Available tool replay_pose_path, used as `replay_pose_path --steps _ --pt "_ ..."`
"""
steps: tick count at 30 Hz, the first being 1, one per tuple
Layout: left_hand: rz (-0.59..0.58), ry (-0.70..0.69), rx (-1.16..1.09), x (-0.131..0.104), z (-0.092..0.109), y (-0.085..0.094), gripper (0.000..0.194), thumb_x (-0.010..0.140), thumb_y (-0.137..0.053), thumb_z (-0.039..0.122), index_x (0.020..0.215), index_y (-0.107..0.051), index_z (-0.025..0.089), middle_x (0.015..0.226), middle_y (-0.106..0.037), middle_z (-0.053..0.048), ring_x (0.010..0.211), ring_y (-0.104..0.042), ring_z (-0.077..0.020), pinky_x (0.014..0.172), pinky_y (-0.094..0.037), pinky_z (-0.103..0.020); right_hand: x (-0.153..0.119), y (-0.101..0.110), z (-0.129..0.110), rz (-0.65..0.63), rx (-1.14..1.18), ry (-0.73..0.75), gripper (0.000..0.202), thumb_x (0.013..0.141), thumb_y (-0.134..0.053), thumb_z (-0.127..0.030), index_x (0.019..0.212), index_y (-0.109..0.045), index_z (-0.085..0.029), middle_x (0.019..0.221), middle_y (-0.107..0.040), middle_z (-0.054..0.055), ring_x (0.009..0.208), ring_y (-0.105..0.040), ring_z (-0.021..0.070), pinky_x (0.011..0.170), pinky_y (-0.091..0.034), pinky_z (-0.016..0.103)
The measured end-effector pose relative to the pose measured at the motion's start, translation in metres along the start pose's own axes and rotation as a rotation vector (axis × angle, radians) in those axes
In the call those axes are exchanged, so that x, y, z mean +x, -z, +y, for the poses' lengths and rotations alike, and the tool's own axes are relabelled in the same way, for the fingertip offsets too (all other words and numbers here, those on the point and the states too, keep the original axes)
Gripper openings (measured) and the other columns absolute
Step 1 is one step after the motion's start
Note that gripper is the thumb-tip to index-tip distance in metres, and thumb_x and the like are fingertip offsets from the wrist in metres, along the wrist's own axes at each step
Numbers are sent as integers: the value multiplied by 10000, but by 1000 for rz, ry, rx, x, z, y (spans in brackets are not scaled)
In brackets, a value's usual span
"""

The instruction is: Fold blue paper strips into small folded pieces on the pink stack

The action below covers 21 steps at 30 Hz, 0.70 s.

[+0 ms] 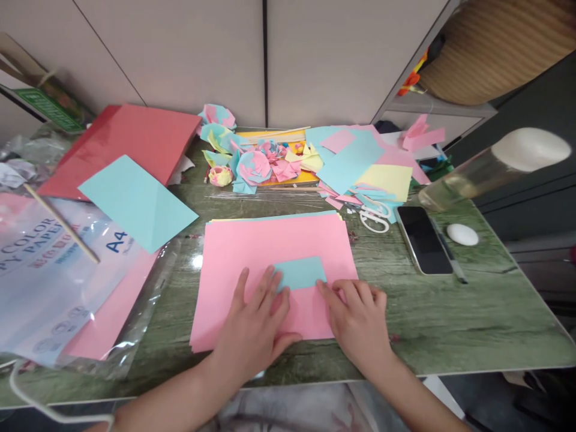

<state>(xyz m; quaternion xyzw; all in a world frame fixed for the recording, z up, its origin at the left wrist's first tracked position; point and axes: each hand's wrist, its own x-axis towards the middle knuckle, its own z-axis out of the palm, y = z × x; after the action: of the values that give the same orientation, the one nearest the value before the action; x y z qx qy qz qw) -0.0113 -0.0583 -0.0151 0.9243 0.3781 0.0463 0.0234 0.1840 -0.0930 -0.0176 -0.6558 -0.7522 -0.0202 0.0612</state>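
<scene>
A small light-blue paper rectangle [302,272], apparently folded, lies on a stack of pink A4 paper [234,246]. My left hand [254,318] rests palm down with spread fingers, its fingertips on the left end of the blue paper and on the pink sheet. At the lower right corner of the blue paper is my right hand [360,315], its fingers bent and a fingertip on that corner. The right thumb is hidden from view. Edges of blue and yellow sheets show at the top of the stack.
Behind lie paper flowers [254,168], paper pieces [351,165] and white-handled scissors [375,216]. To the right are a phone [423,240], a pen [450,252], a white oval object [462,234] and a bottle [477,174]. Leftward sit a plastic paper pack [58,288], blue sheet [139,201] and red sheet [121,144].
</scene>
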Motion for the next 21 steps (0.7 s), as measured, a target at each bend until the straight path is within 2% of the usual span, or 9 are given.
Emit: replay_pose_path --steps 6,10,14,18,21 --pt "20 53 -18 -19 -5 -3 560 773 -379 525 1183 -468 154 1306 -380 -132 1248 -240 -294 1005 -75 -574 0 0 1 26 15 7 281 775 -515 -181 1039 -573 -254 840 -566 41 817 -432 177 704 -239 349" --pt "51 65 -103 -20 -11 -5 483 793 -402 447 1188 -468 178 1271 -436 -90 1246 -250 -280 1009 -56 -566 -1 0 6 -14 104 -4 346 773 -497 -144 1087 -548 -279 910 -558 46 852 -435 181 702 -254 337" --pt "19 61 -131 -21 -16 -1 423 812 -399 371 1201 -452 214 1259 -456 -32 1258 -218 -270 1010 -65 -558 -3 1 10 -41 184 -31 407 779 -456 -110 1121 -520 -321 954 -541 39 877 -438 178 692 -278 315" --pt "55 93 -127 -22 -13 -3 418 803 -419 376 1184 -475 213 1297 -408 -43 1261 -207 -277 1015 -94 -538 -5 1 9 -27 224 -67 386 785 -444 -114 1103 -537 -312 956 -539 43 897 -439 183 711 -282 324" --pt "67 49 -105 -21 -13 -5 416 813 -410 360 1192 -464 199 1301 -406 -43 1259 -219 -260 1025 -116 -510 -7 0 8 -16 234 -75 377 784 -445 -116 1093 -547 -306 962 -535 46 902 -441 184 725 -283 330"
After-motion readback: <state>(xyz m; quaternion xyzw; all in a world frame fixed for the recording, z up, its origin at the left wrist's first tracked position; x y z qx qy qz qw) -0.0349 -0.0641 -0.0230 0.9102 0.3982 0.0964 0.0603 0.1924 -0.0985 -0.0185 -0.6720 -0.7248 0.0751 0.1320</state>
